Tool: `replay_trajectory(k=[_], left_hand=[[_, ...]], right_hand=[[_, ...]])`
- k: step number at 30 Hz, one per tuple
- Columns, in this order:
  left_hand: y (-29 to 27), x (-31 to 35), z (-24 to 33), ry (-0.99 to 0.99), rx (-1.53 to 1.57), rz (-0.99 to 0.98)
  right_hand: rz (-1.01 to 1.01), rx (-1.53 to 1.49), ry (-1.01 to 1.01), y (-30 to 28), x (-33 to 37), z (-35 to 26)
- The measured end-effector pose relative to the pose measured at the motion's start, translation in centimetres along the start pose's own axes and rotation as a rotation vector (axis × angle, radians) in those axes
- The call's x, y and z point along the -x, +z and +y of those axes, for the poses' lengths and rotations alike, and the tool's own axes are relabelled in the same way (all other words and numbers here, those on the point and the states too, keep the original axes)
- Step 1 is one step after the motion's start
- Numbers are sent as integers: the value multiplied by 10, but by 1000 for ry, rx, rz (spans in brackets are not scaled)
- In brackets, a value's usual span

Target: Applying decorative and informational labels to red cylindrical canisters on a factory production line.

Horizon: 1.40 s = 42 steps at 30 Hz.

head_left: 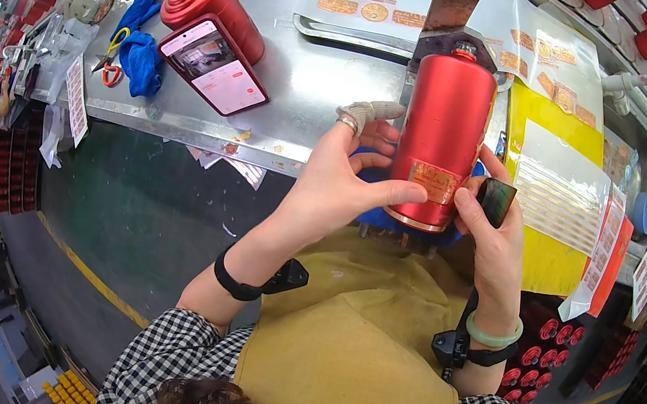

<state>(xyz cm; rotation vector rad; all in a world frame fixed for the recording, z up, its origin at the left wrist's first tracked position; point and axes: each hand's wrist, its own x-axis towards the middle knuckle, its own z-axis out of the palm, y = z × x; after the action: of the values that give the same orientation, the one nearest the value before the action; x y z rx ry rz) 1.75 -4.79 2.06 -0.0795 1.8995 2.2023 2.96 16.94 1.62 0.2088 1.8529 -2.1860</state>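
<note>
A matte red metal bottle [448, 120] stands nearly upright in front of me, its small silver neck at the far end. A copper-coloured rectangular label [433, 181] sits low on its side. My left hand [353, 155] holds the bottle from the left, thumb on the label's left part, fingers along the side; a wrap covers its index finger. At the bottle's lower right, my right hand [502, 220] has its thumb at the label's right edge. A dark, flat, glossy piece like a scraper [496, 201] is held in that hand. Some right fingers are hidden behind the bottle.
On the metal bench lie another red bottle [214, 10], a phone [215, 64], a blue cloth [139, 63] and yellow-handled scissors [114, 48]. Label sheets [374, 10] and a striped sheet [560, 187] on a yellow board [532, 269] surround the bottle. A brown metal post [456, 0] rises behind it.
</note>
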Motion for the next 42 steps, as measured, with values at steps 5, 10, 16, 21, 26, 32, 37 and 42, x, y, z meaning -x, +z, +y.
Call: replay_trajectory(k=[5,10,16,21,26,32,37,42], left_hand=[[13,6,-1,118,-189,22],[11,11,3,59,-7,12],[16,13,9,66,69,-2],[18,15,12,55,49,-12],[17,13,11,66,33,-9],[15,13,10,60,53,-3],[13,12,11,63,63,-41],[13,12,9,61,56,-29]], right_hand=[[-1,-2,-16,-1,-1,3],[-73,-21,11,-4,-5,0],[-36,55,-35,-4,-3,-2],[-40,66,-55,-6,-6,1],[-52,55,-64,-5,-7,2],[-40,81,-76,-3,-8,3],[-36,71,-77,-3,-7,3],[-40,49,-73,-3,-8,4]])
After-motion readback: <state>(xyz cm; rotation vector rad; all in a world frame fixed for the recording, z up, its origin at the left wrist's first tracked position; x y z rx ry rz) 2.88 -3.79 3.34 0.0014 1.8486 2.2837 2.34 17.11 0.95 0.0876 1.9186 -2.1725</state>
